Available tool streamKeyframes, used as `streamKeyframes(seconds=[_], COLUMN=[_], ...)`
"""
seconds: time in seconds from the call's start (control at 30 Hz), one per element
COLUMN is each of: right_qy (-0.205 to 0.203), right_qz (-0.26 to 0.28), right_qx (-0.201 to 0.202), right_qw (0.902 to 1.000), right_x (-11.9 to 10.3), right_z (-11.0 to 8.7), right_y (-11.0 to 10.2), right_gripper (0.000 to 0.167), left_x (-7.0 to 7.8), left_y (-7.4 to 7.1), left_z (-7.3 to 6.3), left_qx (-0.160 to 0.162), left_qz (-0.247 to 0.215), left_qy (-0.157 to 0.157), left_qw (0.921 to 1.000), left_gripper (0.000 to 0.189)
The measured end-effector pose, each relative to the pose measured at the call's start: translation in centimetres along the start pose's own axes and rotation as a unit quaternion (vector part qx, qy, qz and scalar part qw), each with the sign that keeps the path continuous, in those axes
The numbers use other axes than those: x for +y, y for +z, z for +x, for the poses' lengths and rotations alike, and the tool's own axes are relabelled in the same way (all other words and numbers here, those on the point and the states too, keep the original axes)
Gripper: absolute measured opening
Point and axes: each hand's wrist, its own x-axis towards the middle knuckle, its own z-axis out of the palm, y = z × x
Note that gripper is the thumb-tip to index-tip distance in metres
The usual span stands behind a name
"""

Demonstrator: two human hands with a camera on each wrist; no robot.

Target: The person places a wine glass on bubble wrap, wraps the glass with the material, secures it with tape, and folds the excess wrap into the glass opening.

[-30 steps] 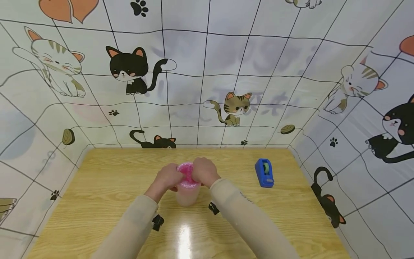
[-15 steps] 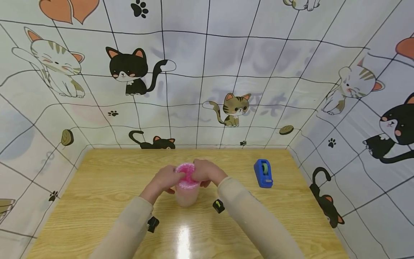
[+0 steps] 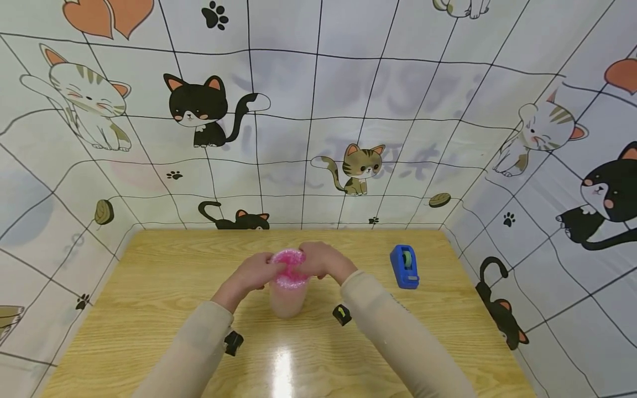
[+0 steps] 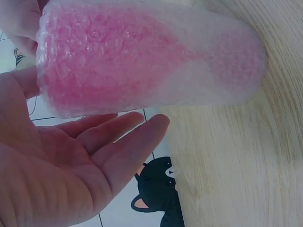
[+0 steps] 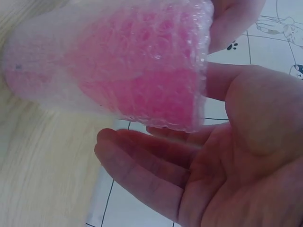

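A pink goblet [image 4: 113, 61] stands upright on the table, wrapped in clear bubble wrap [image 3: 287, 304]; the wrap stands up around its open top. My left hand [image 3: 251, 272] is at the left of the rim, its thumb laid over the edge into the opening. From the right, my right hand [image 3: 322, 261] reaches the rim in the same way, thumb inward. In the left wrist view the other fingers [image 4: 137, 137] extend loosely beside the wrap. The right wrist view shows the right fingers [image 5: 142, 175] relaxed and slightly bent outside it, with a gap visible.
A blue tape dispenser [image 3: 405, 266] stands at the right rear of the wooden table [image 3: 164, 287]. Cloth walls [image 3: 288, 138] printed with cats and grid lines close off the back and sides. A small black camera [image 3: 342, 314] hangs at the right wrist, another [image 3: 234, 342] at the left.
My right hand has opened from a fist-like hold and its wrist has swung outward to the right. The left hand has shifted slightly left, its fingers straighter. The wrapped goblet stays in place.
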Motion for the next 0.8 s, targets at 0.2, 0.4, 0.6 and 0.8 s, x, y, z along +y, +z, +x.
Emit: streamKeyframes(seconds=[0.2,0.4,0.6,0.8], right_qy=[-0.013,-0.023,-0.035,-0.038], right_qz=[0.007,0.002,-0.004,-0.010], right_qx=[0.000,0.003,0.022,0.075], right_qw=[0.9999,0.9997,0.9991,0.9964], right_x=[0.3,0.4,0.9,2.6], right_z=[-0.1,-0.5,-0.8,-1.4], right_y=[-0.6,-1.4,-2.3,-3.4], right_gripper=[0.057,0.055,0.056,0.057], left_x=[0.1,-0.1,-0.4,-2.0], left_y=[-0.5,-1.0,-2.0,-3.5], left_z=[-0.1,-0.3,-0.6,-1.0], left_qx=[0.000,0.011,0.034,0.099], left_qz=[0.006,0.019,0.031,0.110], left_qy=[0.016,0.020,0.030,0.062], left_qw=[0.9999,0.9996,0.9985,0.9870], left_gripper=[0.056,0.065,0.071,0.072])
